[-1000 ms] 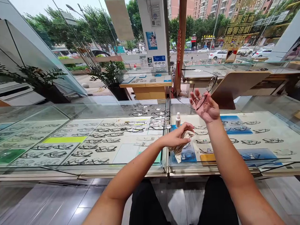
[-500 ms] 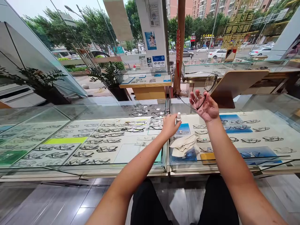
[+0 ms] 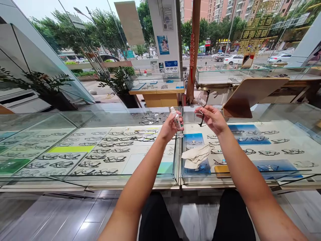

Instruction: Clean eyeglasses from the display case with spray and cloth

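In my left hand [image 3: 168, 129] is a small white spray bottle [image 3: 176, 120], tilted, with the fingers wrapped round it. To its right, my right hand [image 3: 214, 118] pinches a pair of dark-framed eyeglasses [image 3: 201, 113] above the glass counter. The glasses are held on edge, one lens above the other, and the bottle is a short way to their left, not touching. Below the hands a crumpled beige cloth [image 3: 197, 156] lies on the counter top.
Glass display counters [image 3: 179, 167] run across in front of me, with rows of eyeglasses [image 3: 115, 159] inside. A wooden board [image 3: 253, 93] stands tilted at the back right. Potted plants [image 3: 120, 85] and a wooden post [image 3: 193, 57] are beyond the counter.
My left hand has lifted the bottle and turned it toward the glasses. My right hand has moved left and slightly down, rotating the glasses closer to the bottle.
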Action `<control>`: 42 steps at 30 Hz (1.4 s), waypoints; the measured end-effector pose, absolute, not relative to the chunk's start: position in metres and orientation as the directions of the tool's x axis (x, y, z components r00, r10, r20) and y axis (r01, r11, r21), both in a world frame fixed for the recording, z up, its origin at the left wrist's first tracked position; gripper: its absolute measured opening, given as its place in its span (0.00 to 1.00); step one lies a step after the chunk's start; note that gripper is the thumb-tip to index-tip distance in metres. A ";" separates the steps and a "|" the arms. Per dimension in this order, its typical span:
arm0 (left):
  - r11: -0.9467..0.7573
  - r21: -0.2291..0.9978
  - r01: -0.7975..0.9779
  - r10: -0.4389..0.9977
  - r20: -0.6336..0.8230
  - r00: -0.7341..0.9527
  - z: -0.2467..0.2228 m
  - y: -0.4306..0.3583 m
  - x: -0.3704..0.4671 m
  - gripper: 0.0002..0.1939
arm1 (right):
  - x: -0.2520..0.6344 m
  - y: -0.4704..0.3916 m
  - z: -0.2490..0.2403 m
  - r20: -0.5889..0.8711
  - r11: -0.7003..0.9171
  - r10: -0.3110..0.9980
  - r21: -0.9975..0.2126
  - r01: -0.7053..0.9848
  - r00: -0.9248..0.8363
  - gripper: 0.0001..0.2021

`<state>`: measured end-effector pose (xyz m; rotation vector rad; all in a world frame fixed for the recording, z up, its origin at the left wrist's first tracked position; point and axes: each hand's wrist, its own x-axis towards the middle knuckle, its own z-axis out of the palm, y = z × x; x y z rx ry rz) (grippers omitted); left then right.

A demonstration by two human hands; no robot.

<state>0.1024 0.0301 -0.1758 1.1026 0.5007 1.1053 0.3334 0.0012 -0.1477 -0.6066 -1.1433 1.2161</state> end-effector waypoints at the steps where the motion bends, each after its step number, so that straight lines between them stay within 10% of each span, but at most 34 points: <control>1: 0.063 0.881 -0.469 0.881 0.171 0.441 -0.174 0.028 0.102 0.26 | 0.329 0.001 -0.149 0.331 0.275 0.940 -0.879 -0.389 -0.083 0.17; 9: 0.079 0.921 -0.382 0.864 0.128 0.487 -0.168 0.024 0.098 0.41 | 0.303 -0.002 -0.162 0.224 0.153 0.940 -0.951 -0.267 -0.257 0.20; 20: -0.350 0.932 -0.092 0.900 0.362 0.243 -0.191 0.039 0.105 0.34 | 0.297 -0.005 -0.165 0.187 0.128 0.923 -0.974 -0.189 -0.336 0.20; 42: -0.532 0.839 0.117 0.797 0.449 0.404 -0.204 0.029 0.114 0.30 | 0.304 0.004 -0.166 0.265 0.173 0.938 -0.916 -0.363 -0.222 0.19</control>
